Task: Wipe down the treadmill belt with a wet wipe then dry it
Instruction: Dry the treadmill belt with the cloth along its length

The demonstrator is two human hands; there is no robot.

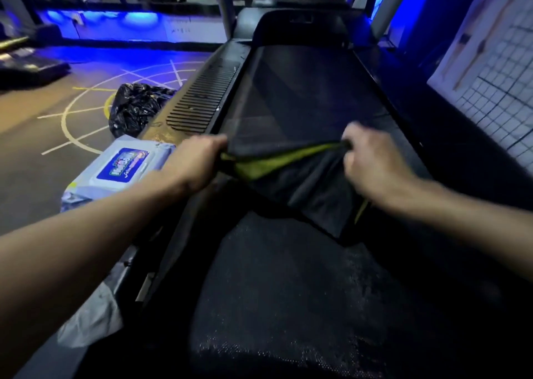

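Two grips: left hand, right hand pinch cloth stretched crosswise over belt.

The room is dim. Blue light glows along the far wall and tints the floor. The treadmill belt lies in deep shadow with a faint speckled sheen. The right hand and cloth are motion-blurred, and straight lines bow near the edges.

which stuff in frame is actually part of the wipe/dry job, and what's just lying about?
Job:
treadmill belt
dark cloth with green trim, gripped by left hand and right hand
wet wipe pack, left of the belt

Lying about:
black plastic bag on the floor
grid chart on the right wall
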